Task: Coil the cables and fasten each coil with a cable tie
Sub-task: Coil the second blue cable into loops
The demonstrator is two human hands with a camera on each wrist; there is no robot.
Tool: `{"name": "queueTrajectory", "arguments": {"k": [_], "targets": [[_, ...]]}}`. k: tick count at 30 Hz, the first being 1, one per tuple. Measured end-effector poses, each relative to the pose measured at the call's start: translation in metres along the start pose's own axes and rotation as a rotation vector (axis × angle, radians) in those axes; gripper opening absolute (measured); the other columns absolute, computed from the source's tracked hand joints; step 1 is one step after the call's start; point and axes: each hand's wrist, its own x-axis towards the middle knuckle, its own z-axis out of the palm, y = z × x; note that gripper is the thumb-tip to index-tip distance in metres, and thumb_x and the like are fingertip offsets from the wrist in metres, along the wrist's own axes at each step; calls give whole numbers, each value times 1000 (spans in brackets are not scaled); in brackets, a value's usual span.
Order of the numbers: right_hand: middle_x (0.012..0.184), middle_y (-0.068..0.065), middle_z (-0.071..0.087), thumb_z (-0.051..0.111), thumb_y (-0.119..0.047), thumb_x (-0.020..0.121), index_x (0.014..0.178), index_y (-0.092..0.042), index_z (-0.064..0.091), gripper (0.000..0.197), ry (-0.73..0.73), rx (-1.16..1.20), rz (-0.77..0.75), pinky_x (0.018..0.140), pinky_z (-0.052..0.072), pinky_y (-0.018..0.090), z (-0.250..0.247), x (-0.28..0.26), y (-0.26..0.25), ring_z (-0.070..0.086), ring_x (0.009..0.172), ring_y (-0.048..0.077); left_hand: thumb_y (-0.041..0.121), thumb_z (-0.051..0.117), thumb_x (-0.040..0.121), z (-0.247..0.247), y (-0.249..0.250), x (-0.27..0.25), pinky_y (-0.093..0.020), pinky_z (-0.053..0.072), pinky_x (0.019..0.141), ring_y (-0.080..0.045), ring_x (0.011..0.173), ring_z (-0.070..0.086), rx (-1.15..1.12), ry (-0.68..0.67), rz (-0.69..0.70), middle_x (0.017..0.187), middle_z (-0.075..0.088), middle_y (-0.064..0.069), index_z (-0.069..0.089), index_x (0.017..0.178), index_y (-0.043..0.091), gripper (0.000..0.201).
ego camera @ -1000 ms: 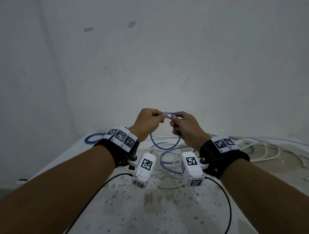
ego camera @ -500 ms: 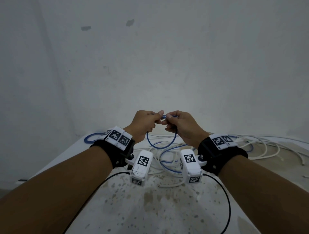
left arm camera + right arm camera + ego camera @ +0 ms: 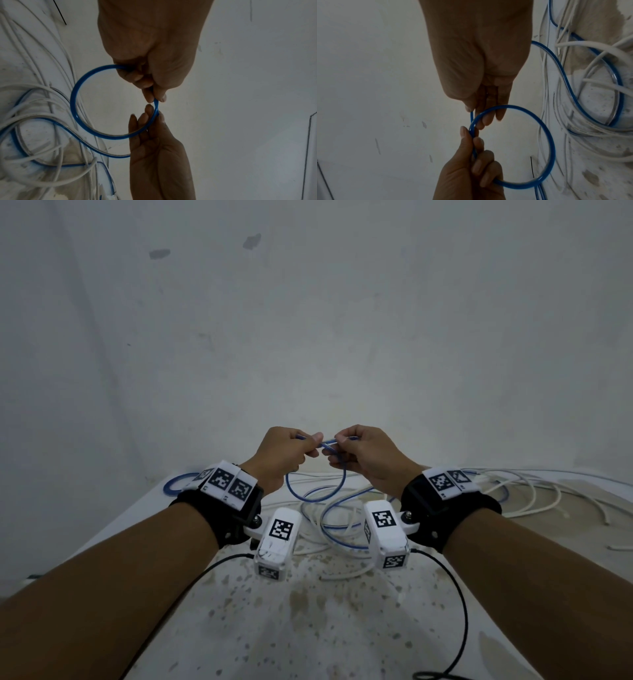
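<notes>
Above the desk (image 3: 308, 628), the left hand (image 3: 279, 457) and right hand (image 3: 368, 457) meet, each pinching the blue cable (image 3: 317, 496), whose loop hangs beneath them. The rest of it trails into loose white cables (image 3: 534, 494) on the desk behind the hands. A blue coil (image 3: 174, 484) lies left of the hands.

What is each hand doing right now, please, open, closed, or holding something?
Left hand: closed, fingers curled round the blue cable, pinching its loop.
Right hand: closed, thumb and fingers pinching the same blue cable.
</notes>
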Motion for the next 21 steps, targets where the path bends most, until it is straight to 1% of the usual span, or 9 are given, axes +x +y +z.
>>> {"name": "queueTrajectory", "arguments": {"k": [3,5,10,12,16,18,19,20,21], "targets": [[83,18,70,50,-7,102,103,1,54,10,-22,-29,12,75,61,36,1,-3,1,67,67,24,27,67,92,0,0,0,-23,35,52,-12,58,42,18,8,-15,74,63,-4,69,80,10,21],[82,19,70,49,-7,102,105,1,54,11,-41,-47,26,73,61,36,0,-5,1,68,67,25,27,67,92,0,0,1,-23,36,52,-12,57,42,14,3,-24,74,63,-4,69,81,8,22],[84,19,69,48,-5,101,104,2,54,10,-52,-61,42,69,61,33,1,-6,-2,68,68,22,29,67,92,-4,2,-1,-18,49,52,-8,53,55,84,-58,5,70,64,-3,70,86,4,26],[83,19,68,47,-4,102,102,1,55,10,-61,-67,50,67,61,32,3,-8,-3,66,68,22,30,66,92,-5,4,-1,-17,50,53,-8,55,57,97,-74,0,73,66,-3,70,89,4,26],[82,19,67,47,-4,102,104,2,55,10,-57,-43,48,64,60,30,6,-8,-3,65,66,21,30,66,92,-4,6,-2,-20,44,54,-11,57,50,149,-60,9,73,65,0,71,86,9,23],[83,20,68,48,-6,102,104,1,55,10,-73,-36,64,67,60,33,5,-8,-3,66,66,23,30,65,93,-3,6,-4,-21,39,53,-12,59,46,153,-47,7,72,62,0,70,83,9,23],[82,20,70,50,-10,102,103,-1,55,11,-63,-61,78,68,61,35,3,-7,-3,67,65,24,29,65,93,-3,6,-5,-21,36,52,-12,60,44,154,-43,3,72,61,-1,70,82,10,23],[78,18,72,52,-17,101,103,-3,56,15,-20,-143,78,68,61,38,2,-7,-3,67,63,24,29,65,93,-2,7,-6,-21,34,52,-12,61,43,152,-41,-4,72,60,-1,70,81,10,24],[74,13,73,55,-26,100,102,-6,57,20,62,-310,55,68,61,38,0,-6,-3,67,61,22,29,64,93,-3,7,-7,-21,33,52,-13,61,42,146,-38,-12,72,59,-1,70,80,10,24]]}}
